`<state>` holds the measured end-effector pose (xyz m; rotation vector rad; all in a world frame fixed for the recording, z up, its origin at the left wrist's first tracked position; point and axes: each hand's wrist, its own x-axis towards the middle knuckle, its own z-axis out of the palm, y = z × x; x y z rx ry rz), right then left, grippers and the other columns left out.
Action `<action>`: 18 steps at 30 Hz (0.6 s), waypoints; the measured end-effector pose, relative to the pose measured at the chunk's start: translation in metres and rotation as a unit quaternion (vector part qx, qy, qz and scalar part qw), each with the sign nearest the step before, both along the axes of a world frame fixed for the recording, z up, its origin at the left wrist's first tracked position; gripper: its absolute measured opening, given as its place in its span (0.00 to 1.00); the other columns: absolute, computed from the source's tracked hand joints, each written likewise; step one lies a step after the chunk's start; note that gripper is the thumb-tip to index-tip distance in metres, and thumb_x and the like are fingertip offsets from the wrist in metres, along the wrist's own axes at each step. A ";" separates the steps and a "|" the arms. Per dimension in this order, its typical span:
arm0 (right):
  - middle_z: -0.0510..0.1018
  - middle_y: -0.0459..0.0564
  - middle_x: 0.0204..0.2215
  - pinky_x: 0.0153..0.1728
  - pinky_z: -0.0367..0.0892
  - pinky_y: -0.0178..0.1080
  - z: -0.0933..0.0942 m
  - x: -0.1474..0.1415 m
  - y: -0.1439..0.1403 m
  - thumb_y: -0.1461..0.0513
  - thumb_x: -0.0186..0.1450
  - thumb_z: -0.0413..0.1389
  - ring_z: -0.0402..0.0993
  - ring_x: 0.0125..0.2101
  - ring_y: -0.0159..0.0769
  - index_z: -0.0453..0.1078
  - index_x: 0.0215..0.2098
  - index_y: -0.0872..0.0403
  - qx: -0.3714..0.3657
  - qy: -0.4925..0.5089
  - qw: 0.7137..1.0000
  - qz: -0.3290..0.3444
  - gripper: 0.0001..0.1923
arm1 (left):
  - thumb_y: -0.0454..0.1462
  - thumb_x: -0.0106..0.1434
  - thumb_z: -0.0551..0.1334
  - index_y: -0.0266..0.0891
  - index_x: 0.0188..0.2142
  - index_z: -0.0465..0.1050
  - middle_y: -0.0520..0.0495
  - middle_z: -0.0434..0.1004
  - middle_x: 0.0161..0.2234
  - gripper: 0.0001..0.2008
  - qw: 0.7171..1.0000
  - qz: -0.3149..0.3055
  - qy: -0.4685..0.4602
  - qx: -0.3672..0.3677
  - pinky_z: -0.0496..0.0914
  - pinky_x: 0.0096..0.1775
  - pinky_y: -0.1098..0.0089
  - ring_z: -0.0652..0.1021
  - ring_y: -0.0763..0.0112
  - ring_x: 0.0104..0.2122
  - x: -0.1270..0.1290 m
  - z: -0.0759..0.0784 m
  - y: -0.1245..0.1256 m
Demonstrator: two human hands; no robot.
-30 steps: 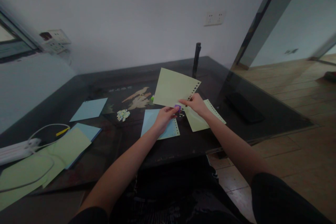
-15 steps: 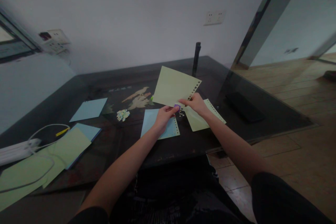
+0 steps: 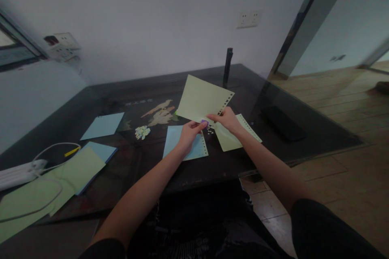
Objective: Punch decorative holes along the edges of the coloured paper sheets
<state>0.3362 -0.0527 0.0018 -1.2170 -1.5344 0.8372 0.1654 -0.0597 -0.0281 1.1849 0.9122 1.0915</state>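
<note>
I hold a pale green sheet [image 3: 199, 99] up above the dark glass-topped table [image 3: 304, 145]; a row of punched holes runs along its right edge. My right hand [image 3: 227, 120] pinches that sheet at its lower right corner. My left hand [image 3: 191, 133] grips a small purple hole punch [image 3: 204, 122] at the sheet's lower edge. Below my hands lie a blue sheet [image 3: 173, 141] and a second green sheet [image 3: 232, 139], both with punched edges. Tiny paper dots [image 3: 209, 131] lie between them.
At the left lie blue sheets [image 3: 102, 126], a stack of green and blue paper [image 3: 79, 168], a white power strip with cable [image 3: 18, 172] and a yellow pen [image 3: 72, 152]. A black post [image 3: 227, 66] stands at the back, a dark flat object [image 3: 282, 123] at the right. Inlaid figures [image 3: 159, 113] decorate the tabletop.
The green sheet has risen slightly and shifted a little to the right in my hands. Both hands stay almost in place.
</note>
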 end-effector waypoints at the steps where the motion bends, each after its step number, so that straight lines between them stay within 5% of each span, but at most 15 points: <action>1: 0.77 0.53 0.25 0.28 0.68 0.39 0.001 0.000 0.000 0.55 0.52 0.62 0.72 0.25 0.36 0.74 0.30 0.59 0.003 -0.001 1.000 0.002 0.14 | 0.45 0.47 0.70 0.34 0.32 0.77 0.42 0.79 0.33 0.17 1.000 0.000 0.001 0.005 0.63 0.33 0.70 0.75 0.69 0.31 0.000 0.000 0.000; 18: 0.78 0.54 0.26 0.30 0.69 0.41 0.005 -0.002 -0.003 0.58 0.53 0.62 0.73 0.26 0.38 0.74 0.30 0.58 -0.005 0.008 1.000 0.007 0.11 | 0.44 0.46 0.71 0.34 0.32 0.77 0.43 0.81 0.32 0.18 0.998 0.013 -0.055 0.028 0.67 0.43 0.64 0.78 0.64 0.35 0.005 0.001 -0.003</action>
